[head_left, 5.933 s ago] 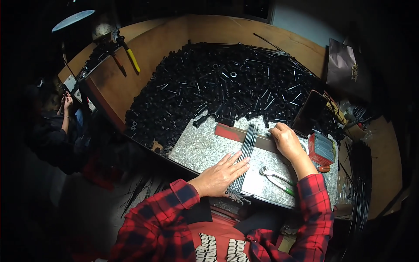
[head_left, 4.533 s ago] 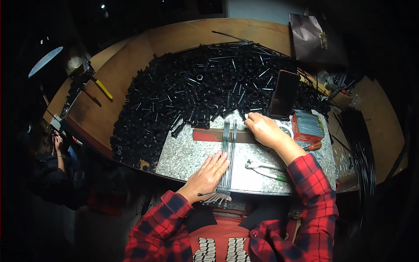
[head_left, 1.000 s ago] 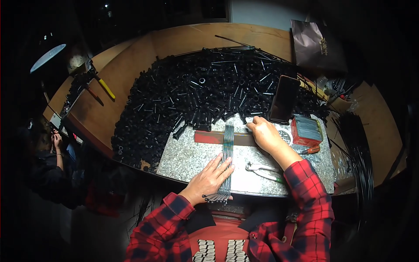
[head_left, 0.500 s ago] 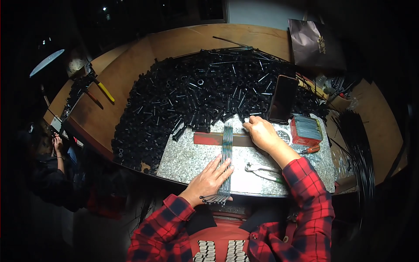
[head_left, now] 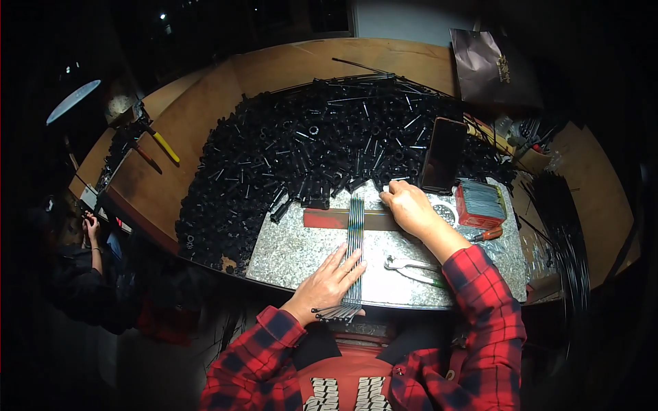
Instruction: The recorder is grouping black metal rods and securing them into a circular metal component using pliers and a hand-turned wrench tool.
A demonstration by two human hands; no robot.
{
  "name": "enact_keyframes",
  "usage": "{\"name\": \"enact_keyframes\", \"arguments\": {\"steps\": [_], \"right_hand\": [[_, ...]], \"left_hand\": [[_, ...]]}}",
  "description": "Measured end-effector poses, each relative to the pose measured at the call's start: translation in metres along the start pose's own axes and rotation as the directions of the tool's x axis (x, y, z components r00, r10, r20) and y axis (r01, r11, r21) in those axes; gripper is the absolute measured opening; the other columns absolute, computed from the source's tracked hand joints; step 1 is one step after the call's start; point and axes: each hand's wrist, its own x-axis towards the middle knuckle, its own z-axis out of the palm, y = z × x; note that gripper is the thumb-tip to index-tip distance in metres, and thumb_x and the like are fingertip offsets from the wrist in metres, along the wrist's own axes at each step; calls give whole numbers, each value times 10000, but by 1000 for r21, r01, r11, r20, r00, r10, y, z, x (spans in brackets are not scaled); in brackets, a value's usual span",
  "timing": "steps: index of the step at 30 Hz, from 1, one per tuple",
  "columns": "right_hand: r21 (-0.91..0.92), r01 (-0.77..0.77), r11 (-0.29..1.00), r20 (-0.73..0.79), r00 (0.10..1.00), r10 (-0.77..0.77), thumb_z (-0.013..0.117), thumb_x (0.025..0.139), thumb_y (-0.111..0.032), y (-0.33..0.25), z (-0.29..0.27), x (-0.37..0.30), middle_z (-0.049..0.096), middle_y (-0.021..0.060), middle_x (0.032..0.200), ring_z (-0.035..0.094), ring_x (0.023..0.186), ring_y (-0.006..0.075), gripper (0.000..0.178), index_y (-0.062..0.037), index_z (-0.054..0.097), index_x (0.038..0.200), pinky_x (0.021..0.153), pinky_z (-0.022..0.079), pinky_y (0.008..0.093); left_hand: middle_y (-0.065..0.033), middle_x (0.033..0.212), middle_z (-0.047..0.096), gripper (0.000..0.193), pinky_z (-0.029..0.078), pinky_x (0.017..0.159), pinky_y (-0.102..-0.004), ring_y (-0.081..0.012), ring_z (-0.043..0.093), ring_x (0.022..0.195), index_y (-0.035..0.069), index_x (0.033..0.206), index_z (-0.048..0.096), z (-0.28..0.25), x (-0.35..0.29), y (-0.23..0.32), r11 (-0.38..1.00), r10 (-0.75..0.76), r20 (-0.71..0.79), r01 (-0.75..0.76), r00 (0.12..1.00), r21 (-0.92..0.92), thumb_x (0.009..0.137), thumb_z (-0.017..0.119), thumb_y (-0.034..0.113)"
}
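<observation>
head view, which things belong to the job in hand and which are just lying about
Seemingly part of the job:
thin dark rods, under the left hand
red-brown bar, beneath the rods, near the right hand
speckled slab, the work surface

Apparently just lying about:
green-handled pincers
dark phone
orange-handled tool
paper bag

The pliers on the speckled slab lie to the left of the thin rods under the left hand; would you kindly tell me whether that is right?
Not quite: in the head view, the pliers lie to the right of the thin rods. The pliers are on the speckled slab, and the rods are under the left hand.
</observation>
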Motion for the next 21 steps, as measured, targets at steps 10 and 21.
{"name": "enact_keyframes", "arguments": {"steps": [10,21], "right_hand": [[-12,37,999,1,999,-37,545,753,-89,-1,-5,4,550,112,801,580,813,271,110,-25,631,778,706,504,373],[36,-24,999,56,998,22,546,777,-80,-2,-1,-1,564,104,832,585,857,272,191,-34,660,923,725,496,372]], "left_hand": [[-231,1383,403,849,334,1056,-498,-458,325,1310,-15,1279,484,-2,-1,1,1000,-11,1,11,1000,7,713,680,587],[-290,1375,376,858,319,1064,-500,-472,315,1312,0,1290,476,1,-3,0,1000,-17,-17,16,1000,-21,700,693,585]]}}
